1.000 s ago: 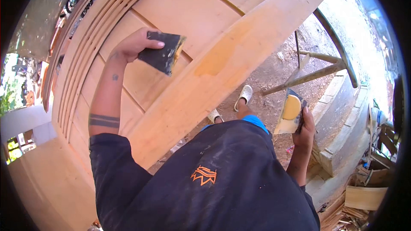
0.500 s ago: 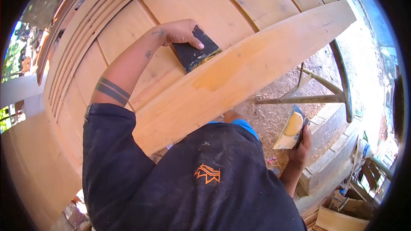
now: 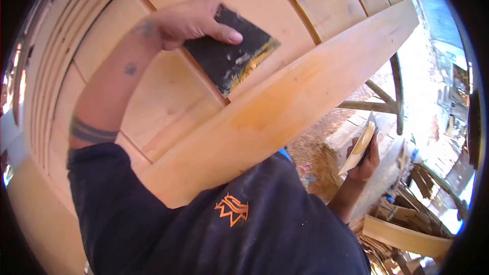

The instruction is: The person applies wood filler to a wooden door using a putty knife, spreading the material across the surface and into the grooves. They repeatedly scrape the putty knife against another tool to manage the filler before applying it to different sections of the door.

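Observation:
My left hand (image 3: pixel 196 24) pinches a flat black spreader (image 3: pixel 229 48) between thumb and fingers, over the panelled wooden surface (image 3: pixel 178 86). Yellow-orange paste coats the spreader's lower right edge. Just below it, a long curved pale board (image 3: pixel 214 147) runs diagonally, with an orange-yellow smeared patch (image 3: pixel 265 109) on its face. Lower on the right, my right hand (image 3: pixel 368 158) grips a thin plate (image 3: pixel 351 163) carrying a mound of pale yellow paste (image 3: pixel 364 139). The plate is seen nearly edge-on, and its underside is hidden.
Slatted wooden strips (image 3: pixel 66 35) curve along the left. A wooden trestle (image 3: pixel 374 106) stands beyond the board at right. Scrap wood (image 3: pixel 407 237) lies at lower right, near a low masonry ledge (image 3: pixel 338 145). Bright ground shows at far right.
The camera view has shifted. My left hand and the spreader appear larger, with the spreader's pasted edge more visible. My right hand's plate has tilted to a narrower view.

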Tool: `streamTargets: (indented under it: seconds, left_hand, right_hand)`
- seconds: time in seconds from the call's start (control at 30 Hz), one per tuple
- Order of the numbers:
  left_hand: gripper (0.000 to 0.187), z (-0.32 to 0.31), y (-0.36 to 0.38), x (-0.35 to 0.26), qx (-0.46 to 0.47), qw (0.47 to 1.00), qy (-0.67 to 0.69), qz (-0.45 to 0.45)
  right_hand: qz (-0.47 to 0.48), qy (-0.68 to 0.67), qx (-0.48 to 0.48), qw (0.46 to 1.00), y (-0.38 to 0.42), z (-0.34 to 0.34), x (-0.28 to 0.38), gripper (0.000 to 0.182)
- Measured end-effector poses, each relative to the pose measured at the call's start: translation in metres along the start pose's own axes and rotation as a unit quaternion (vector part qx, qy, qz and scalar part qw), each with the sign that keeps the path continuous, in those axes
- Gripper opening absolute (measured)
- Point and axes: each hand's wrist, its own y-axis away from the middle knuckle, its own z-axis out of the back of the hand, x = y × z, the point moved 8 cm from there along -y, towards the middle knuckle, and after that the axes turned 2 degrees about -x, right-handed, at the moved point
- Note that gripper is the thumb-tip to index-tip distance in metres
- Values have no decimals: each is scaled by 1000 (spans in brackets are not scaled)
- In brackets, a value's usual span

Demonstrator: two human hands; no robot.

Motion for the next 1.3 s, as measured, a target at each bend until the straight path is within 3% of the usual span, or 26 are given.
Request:
streamTargets:
  seconds: [0.07,0.17,0.2,0.37,0.47,0.53,0.67,0.77,0.83,0.93,0.97,1.03,1.1,1.2,1.23,1.27,1.3]
  left_hand:
    - [29,24,13,-12,-31,999,-3,-32]
    - [29,53,33,-2,-78,996,22,-28]
    - [29,57,39,5,-82,996,36,-17]
    - [37,81,63,37,-113,992,57,-30]
    - [44,78,61,37,-95,985,113,-91]
    - [45,67,72,23,-132,974,145,-114]
    - [48,77,70,54,-75,966,239,-61]
    - [50,52,89,58,-70,937,332,-82]
    - [51,26,98,68,-74,942,324,-52]
    - [39,-19,105,52,-61,971,226,-44]
    - [38,-31,108,31,-53,989,116,-80]
    - [39,-52,108,-21,-99,972,-154,-150]
    - [41,-98,90,-65,-90,891,-375,-239]
    - [39,-168,33,-64,2,744,-636,-204]
    - [38,-190,13,-63,33,691,-696,-193]
    - [37,-207,-8,-60,62,634,-749,-181]
    - [36,-215,-32,-59,68,624,-760,-170]
  right_hand:
    - [6,3,-4,1000,13,-20,2,32]
    - [-46,-95,234,966,26,-66,6,33]
    - [-22,-88,168,982,28,-65,9,31]
    - [-40,-103,291,950,28,-111,15,24]
    - [-47,-109,307,944,21,-125,13,24]
    - [-50,-107,311,943,21,-131,10,23]
    - [-49,-111,289,950,23,-126,5,23]
    - [-54,-127,268,954,26,-114,0,25]
    - [-58,-144,220,963,28,-91,-2,26]
    - [-46,-159,237,957,31,-62,-2,26]
    - [-37,-160,257,952,34,-53,-2,25]
    - [-15,-125,142,982,25,-11,-8,27]
    - [0,-92,47,995,22,25,-13,32]
    - [-15,-104,47,993,30,35,-16,34]
    - [1,-123,182,976,32,37,-16,34]
    - [-1,-129,166,978,33,49,-21,34]
    - [-4,-131,151,980,34,60,-25,34]
